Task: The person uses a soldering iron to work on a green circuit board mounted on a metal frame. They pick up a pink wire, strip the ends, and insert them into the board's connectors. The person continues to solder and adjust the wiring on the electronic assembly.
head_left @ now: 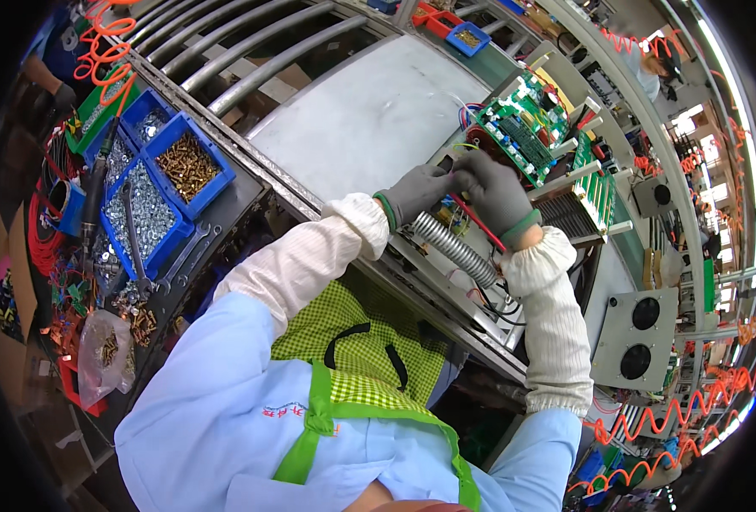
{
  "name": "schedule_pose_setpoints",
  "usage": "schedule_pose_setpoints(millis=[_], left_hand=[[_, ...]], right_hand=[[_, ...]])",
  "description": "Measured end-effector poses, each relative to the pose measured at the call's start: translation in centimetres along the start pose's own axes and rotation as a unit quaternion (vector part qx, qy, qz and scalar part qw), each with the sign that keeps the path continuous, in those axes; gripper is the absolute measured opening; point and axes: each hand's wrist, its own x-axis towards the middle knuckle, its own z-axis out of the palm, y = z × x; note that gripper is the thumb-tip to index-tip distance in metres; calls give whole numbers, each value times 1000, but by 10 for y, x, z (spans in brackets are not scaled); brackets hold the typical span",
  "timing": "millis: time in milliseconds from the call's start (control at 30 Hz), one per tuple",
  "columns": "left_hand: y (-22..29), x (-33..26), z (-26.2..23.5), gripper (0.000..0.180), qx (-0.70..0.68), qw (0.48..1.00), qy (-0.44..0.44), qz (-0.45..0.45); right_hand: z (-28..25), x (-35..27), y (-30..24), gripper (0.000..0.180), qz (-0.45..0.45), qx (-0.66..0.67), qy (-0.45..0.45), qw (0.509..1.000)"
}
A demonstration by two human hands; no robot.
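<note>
Both my hands wear grey gloves with green cuffs and meet at the near edge of an open electronic unit. My left hand [418, 194] has its fingers pinched together close to my right fingertips; whatever they hold is too small to make out. Bent over from the right, my right hand [495, 198] is also closed, its grip hidden by the glove. A red cable [480, 224] runs below my right hand. Under both hands lies a ribbed silver coil [455, 249]. Green circuit boards [527, 119] with white posts stand just beyond my right hand.
On the left, blue bins hold brass fasteners [188, 166] and silver nuts [147, 213], beside wrenches [192, 256] and a plastic bag [105, 354]. A bare metal plate [352, 119] lies beside roller bars [267, 60]. A two-fan panel [638, 341] stands right. Other people work at both far sides.
</note>
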Motion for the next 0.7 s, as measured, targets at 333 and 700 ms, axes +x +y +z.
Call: schedule_pose_setpoints(millis=[333, 700], left_hand=[[-21, 11, 0, 35, 53, 986, 85, 130], [-22, 7, -2, 27, -60, 991, 47, 113]], right_hand=[[21, 12, 26, 21, -45, -75, 182, 979], [22, 15, 15, 17, -33, -187, 180, 965]])
